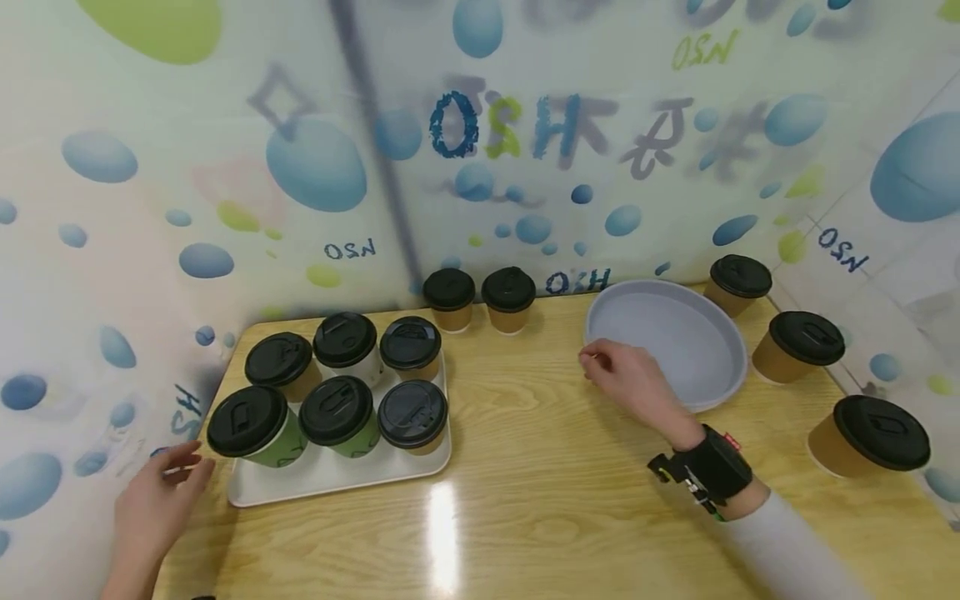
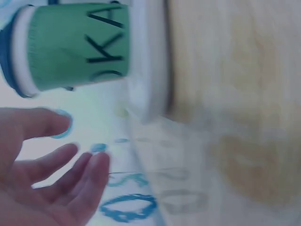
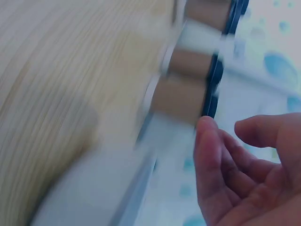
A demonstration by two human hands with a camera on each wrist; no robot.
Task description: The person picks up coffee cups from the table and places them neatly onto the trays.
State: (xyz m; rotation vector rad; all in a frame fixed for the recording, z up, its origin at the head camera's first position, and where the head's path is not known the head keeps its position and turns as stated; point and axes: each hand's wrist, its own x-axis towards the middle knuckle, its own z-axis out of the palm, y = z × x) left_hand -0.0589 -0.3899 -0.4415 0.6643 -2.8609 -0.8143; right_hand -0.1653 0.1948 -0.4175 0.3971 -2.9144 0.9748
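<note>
My left hand (image 1: 161, 500) is just left of a white tray (image 1: 337, 485), fingers loosely bent and holding nothing. Nearest to it is a green paper cup (image 2: 80, 47) with a black lid, apart from the fingers in the left wrist view. Several lidded cups stand upright on the tray, among them another green cup (image 1: 358, 439), a white cup (image 1: 366, 367) and a brown cup (image 1: 423, 445). Over the front left edge of a round grey plate (image 1: 667, 333) hovers my right hand (image 1: 630, 379), its fingers loosely curled around nothing.
Two brown cups with black lids, a left one (image 1: 452, 318) and a right one (image 1: 508, 318), stand at the table's back edge. Three more line the right side: a back cup (image 1: 731, 296), a middle cup (image 1: 783, 357) and a front cup (image 1: 843, 442). A patterned curtain (image 1: 480, 217) encloses the table.
</note>
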